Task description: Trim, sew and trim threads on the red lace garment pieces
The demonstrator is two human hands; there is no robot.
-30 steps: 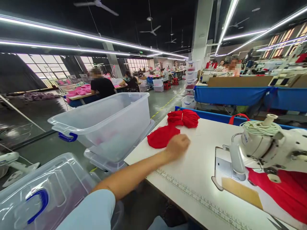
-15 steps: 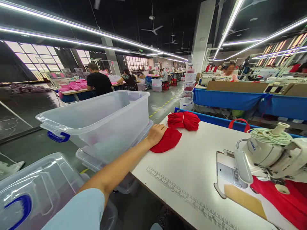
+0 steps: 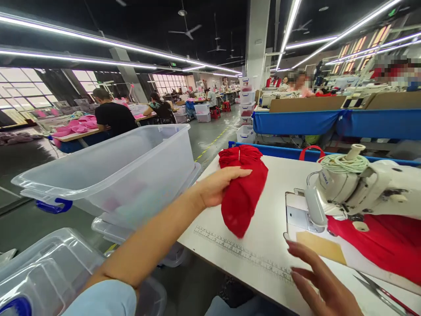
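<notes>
My left hand point(image 3: 217, 186) is closed on a red fabric piece point(image 3: 241, 199), which hangs lifted above the white sewing table point(image 3: 263, 232). Behind it a stack of red fabric pieces point(image 3: 240, 154) lies at the table's far edge. My right hand point(image 3: 322, 281) hovers at the table's near edge with its fingers spread and nothing in them. To the right stands a white sewing machine point(image 3: 362, 184) with a cone of pale thread point(image 3: 345, 162) on top. Red cloth point(image 3: 381, 241) lies under the machine's head.
Clear plastic bins point(image 3: 108, 175) are stacked left of the table, another lidded bin point(image 3: 42, 272) nearer me. A ruler strip point(image 3: 243, 252) is printed along the table front. Scissors point(image 3: 381, 292) lie at the right. Other people sit at tables behind, past blue-draped benches point(image 3: 329, 120).
My left hand has picked the red piece up off the table and drawn it towards me. My right hand has come into view at the lower right.
</notes>
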